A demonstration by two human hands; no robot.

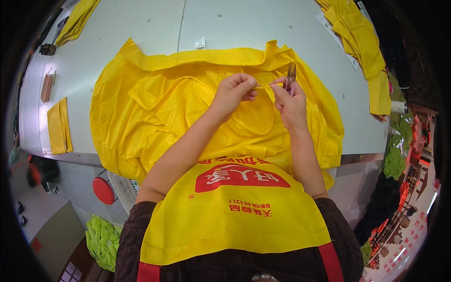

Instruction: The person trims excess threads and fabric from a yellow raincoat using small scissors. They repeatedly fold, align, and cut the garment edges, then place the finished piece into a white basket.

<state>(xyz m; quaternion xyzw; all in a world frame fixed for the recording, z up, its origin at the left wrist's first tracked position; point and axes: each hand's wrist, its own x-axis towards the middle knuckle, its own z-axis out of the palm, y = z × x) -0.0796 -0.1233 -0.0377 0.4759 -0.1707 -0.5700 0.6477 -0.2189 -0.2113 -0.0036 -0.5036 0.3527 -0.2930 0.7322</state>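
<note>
A large sheet of thin yellow fabric (164, 103) lies bunched in folds in front of me, its far edge forming a raised band. Above it, my left hand (232, 94) is closed in a pinch on one end of a thin yellow thread or cord (263, 87). My right hand (292, 105) pinches the other end between thumb and finger. That same hand also holds a small pair of scissors (291, 73), blades pointing away from me. The scissors' handles are mostly hidden by my fingers. The thread runs short and straight between both hands.
The fabric rests on a pale worktable (225, 23). Folded yellow pieces lie at far left (77, 21), near left (58, 124) and in a stack at right (357, 42). A small white label (200, 43) sits beyond the fabric. A red round stool (103, 190) stands below left.
</note>
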